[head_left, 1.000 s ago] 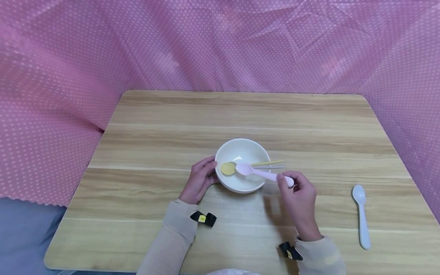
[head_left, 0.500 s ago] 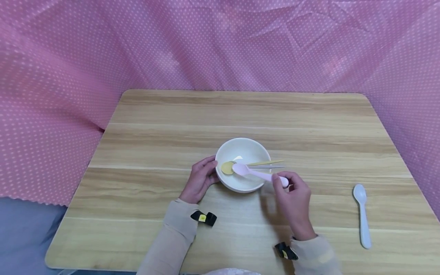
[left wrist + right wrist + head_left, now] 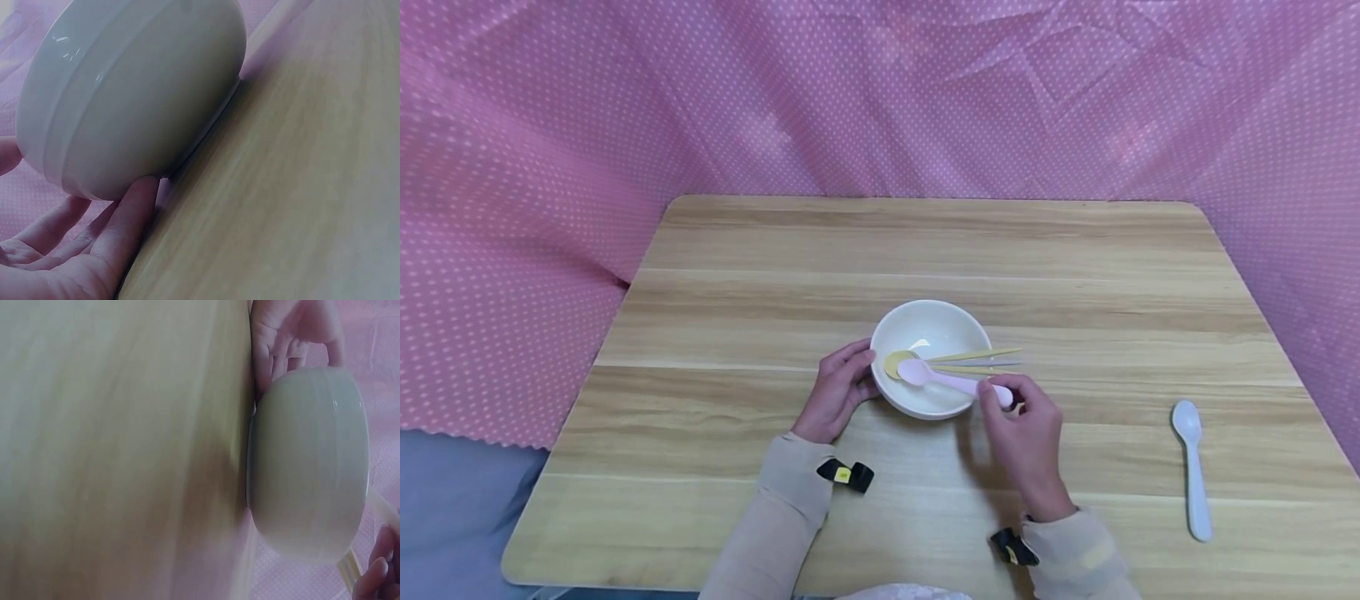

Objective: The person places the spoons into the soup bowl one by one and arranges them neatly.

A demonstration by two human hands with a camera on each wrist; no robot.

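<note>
A white bowl [image 3: 936, 321] stands mid-table. My left hand [image 3: 837, 393] holds its left side, thumb at the rim; in the left wrist view the fingers [image 3: 128, 215] press low on its outer wall. My right hand [image 3: 1026, 437] pinches the handle end of a pale pink spoon [image 3: 951, 381] between thumb and fingers. The pink spoon's head lies over the bowl, overlapping a yellow spoon [image 3: 892, 363] inside. Thin yellow and greyish handles [image 3: 1000, 354] of spoons in the bowl stick out past its right rim. In the right wrist view the right fingertips [image 3: 375, 575] show beside the bowl.
A light blue-white spoon [image 3: 1193, 475] lies on the right of the wooden table [image 3: 737, 292], its head pointing away. Pink dotted cloth [image 3: 880, 100] hangs behind and at both sides. Blue-grey fabric [image 3: 460, 517] shows at the lower left.
My right hand has moved left with the pink spoon, bringing its head further over the bowl and uncovering another yellow handle. The left hand and the bowl have hardly moved.
</note>
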